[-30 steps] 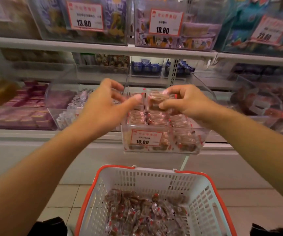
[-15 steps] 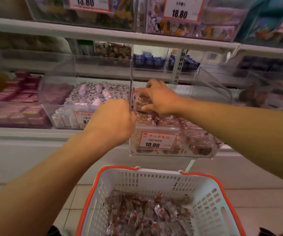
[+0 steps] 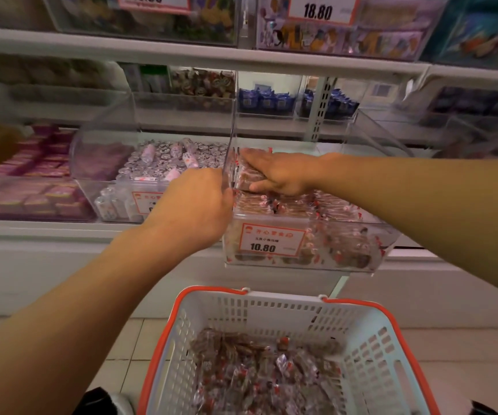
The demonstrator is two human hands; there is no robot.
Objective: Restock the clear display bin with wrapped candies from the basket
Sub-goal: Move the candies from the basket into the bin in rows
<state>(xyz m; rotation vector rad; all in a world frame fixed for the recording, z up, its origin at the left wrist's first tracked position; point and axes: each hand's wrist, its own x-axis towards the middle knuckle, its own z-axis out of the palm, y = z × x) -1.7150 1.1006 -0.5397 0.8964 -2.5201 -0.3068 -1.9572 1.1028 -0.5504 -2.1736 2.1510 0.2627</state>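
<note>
At the open top of the clear display bin, R hand lies palm-down on a stack of wrapped candies, fingers stretched over the top, thumb tucked against the near side of the stack, pinching it. The stack sits at the bin's back-left corner, on top of the candy layer already inside. L hand is curled round the bin's left wall, gripping the clear edge just left of the R hand; knuckles face the camera, fingertips hidden behind the plastic.

Bin is well filled w/ brown candies in clear wrappers w/ red-white twist ends. Its front bears a price tag reading 10.80. The clear lid is tilted up, standing above the left wall.

Below & nearer the camera, the basket, white w/ orange rim, holds a loose heap of the same candies across its bottom.

Left of the bin, just beside it, a second clear bin holds silver-wrapped sweets & a few pink-white rolls. Further left, pink boxes, blurred. Behind, on the shelf, blue packets. Upper shelf carries a tag reading 18.80 over colourful packs. Tiled floor shows beside the basket.
</note>
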